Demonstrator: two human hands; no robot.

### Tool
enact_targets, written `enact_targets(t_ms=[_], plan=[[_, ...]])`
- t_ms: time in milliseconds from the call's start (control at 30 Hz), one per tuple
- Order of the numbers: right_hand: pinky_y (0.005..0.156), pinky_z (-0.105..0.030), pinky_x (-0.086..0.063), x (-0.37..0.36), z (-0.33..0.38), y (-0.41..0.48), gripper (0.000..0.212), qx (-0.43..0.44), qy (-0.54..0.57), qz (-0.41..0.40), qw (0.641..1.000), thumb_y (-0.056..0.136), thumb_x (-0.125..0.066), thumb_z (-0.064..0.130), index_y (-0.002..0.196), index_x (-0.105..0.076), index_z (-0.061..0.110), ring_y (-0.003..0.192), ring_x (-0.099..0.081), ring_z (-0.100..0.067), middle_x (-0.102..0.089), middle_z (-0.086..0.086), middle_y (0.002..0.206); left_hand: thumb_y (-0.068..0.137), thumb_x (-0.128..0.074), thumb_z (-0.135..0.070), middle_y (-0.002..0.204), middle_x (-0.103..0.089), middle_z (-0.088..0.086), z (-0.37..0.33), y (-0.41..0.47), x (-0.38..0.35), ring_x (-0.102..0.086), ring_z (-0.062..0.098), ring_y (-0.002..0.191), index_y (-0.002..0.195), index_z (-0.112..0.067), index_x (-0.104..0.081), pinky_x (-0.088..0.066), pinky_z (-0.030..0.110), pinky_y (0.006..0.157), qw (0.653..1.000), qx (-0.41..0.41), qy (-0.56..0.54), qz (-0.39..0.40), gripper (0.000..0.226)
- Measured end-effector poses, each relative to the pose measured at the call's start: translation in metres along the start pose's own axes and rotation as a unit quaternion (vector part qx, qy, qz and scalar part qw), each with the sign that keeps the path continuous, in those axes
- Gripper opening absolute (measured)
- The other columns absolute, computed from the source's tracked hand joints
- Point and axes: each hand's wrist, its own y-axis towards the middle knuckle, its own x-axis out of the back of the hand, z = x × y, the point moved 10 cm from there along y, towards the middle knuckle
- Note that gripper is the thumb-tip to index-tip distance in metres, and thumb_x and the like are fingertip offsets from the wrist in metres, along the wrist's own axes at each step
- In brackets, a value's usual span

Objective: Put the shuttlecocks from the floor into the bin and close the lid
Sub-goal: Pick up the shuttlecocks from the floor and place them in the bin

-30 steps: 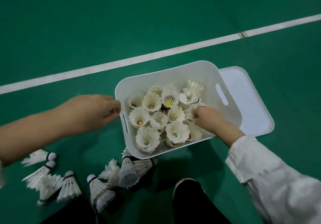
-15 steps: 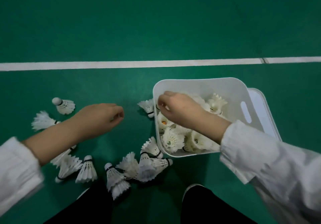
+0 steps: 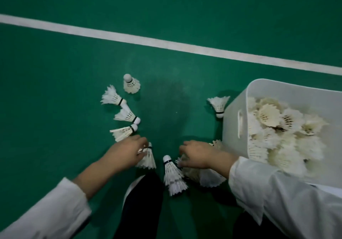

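Note:
A white bin stands at the right, piled with shuttlecocks. More white shuttlecocks lie loose on the green floor. My left hand reaches down and curls its fingers round the cork end of one shuttlecock. My right hand lies over a cluster of shuttlecocks by the bin's near corner, fingertips curled into the feathers. Between my hands a stacked pair lies untouched. The lid is out of view.
Several loose shuttlecocks lie to the left, among them an upright one and one at the far left. One more leans by the bin's left wall. A white court line crosses the floor. My dark-trousered legs are below.
My right hand has left the bin and dropped to the floor cluster. The left hand has come down onto a shuttlecock. The view has swung left, so the bin now sits at the right edge.

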Motion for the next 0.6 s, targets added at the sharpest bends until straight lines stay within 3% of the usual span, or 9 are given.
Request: enact_targets(t_ms=[100, 200, 267, 333, 400, 433, 500, 600], plan=[[0.092, -0.038, -0.042, -0.018, 0.004, 0.003, 0.047, 0.005, -0.042, 0.025, 0.999, 0.086, -0.053, 0.048, 0.118, -0.053, 0.013, 0.115, -0.047, -0.027, -0.054, -0.010, 0.120, 0.082, -0.058, -0.034, 0.120, -0.048, 0.000, 0.001, -0.007, -0.026, -0.046, 0.020, 0.112, 0.124, -0.022, -0.046, -0.044, 0.033, 0.089, 1.000, -0.019, 0.010, 0.013, 0.045], [0.090, -0.038, -0.041, -0.023, 0.003, 0.007, 0.037, -0.004, -0.053, 0.034, 0.998, 0.089, -0.049, 0.037, 0.115, -0.057, 0.011, 0.113, -0.049, -0.028, -0.057, -0.011, 0.119, 0.065, -0.070, -0.033, 0.108, -0.055, 0.002, -0.009, -0.012, -0.036, -0.057, 0.022, 0.094, 0.105, -0.020, -0.054, -0.051, 0.030, 0.070, 0.995, -0.077, 0.064, -0.024, 0.045], [0.083, -0.036, -0.041, -0.023, 0.004, 0.009, 0.026, -0.009, -0.047, 0.033, 0.998, 0.088, -0.047, 0.030, 0.101, -0.059, 0.011, 0.105, -0.054, -0.029, -0.061, -0.012, 0.111, 0.058, -0.075, -0.034, 0.099, -0.058, 0.000, -0.012, -0.012, -0.036, -0.059, 0.018, 0.079, 0.094, -0.021, -0.055, -0.050, 0.025, 0.057, 0.991, -0.094, 0.080, -0.051, 0.043], [0.076, -0.033, -0.039, -0.018, 0.007, 0.010, 0.015, -0.014, -0.048, 0.020, 0.999, 0.089, -0.044, 0.024, 0.086, -0.055, 0.014, 0.089, -0.055, -0.027, -0.061, -0.012, 0.093, 0.061, -0.075, -0.032, 0.094, -0.060, 0.000, -0.017, -0.011, -0.029, -0.059, 0.017, 0.072, 0.089, -0.020, -0.058, -0.048, 0.023, 0.054, 0.987, -0.108, 0.074, -0.091, 0.035], [0.086, -0.035, -0.040, -0.008, 0.009, 0.011, 0.019, -0.021, -0.032, -0.019, 0.999, 0.092, -0.040, 0.020, 0.085, -0.057, 0.015, 0.078, -0.051, -0.023, -0.054, -0.006, 0.081, 0.070, -0.069, -0.028, 0.091, -0.062, 0.000, -0.021, -0.010, -0.021, -0.060, 0.018, 0.068, 0.087, -0.018, -0.061, -0.047, 0.024, 0.051, 0.983, -0.110, 0.072, -0.132, 0.020], [0.093, -0.037, -0.038, -0.001, 0.009, 0.011, 0.020, -0.026, -0.015, -0.043, 0.999, 0.093, -0.040, 0.018, 0.087, -0.059, 0.014, 0.078, -0.051, -0.021, -0.053, -0.003, 0.079, 0.076, -0.060, -0.027, 0.088, -0.063, 0.000, -0.022, -0.009, -0.017, -0.060, 0.018, 0.067, 0.086, -0.018, -0.062, -0.048, 0.024, 0.050, 0.982, -0.104, 0.070, -0.144, 0.014], [0.099, -0.039, -0.035, 0.014, 0.006, 0.012, 0.020, -0.037, 0.033, -0.092, 0.995, 0.094, -0.041, 0.016, 0.087, -0.059, 0.018, 0.079, -0.053, -0.018, -0.055, 0.001, 0.080, 0.084, -0.044, -0.028, 0.082, -0.063, 0.000, -0.018, -0.007, -0.011, -0.061, 0.020, 0.067, 0.086, -0.016, -0.062, -0.048, 0.026, 0.051, 0.984, -0.077, 0.042, -0.157, 0.023], [0.090, -0.033, -0.045, 0.039, 0.002, 0.011, 0.019, -0.035, 0.114, -0.181, 0.976, 0.095, -0.044, 0.014, 0.090, -0.062, 0.015, 0.083, -0.057, -0.018, -0.061, 0.000, 0.085, 0.092, -0.048, -0.024, 0.085, -0.063, 0.002, 0.003, -0.003, 0.004, -0.058, 0.020, 0.077, 0.092, -0.012, -0.061, -0.040, 0.028, 0.062, 0.978, 0.020, -0.101, -0.181, 0.018]])
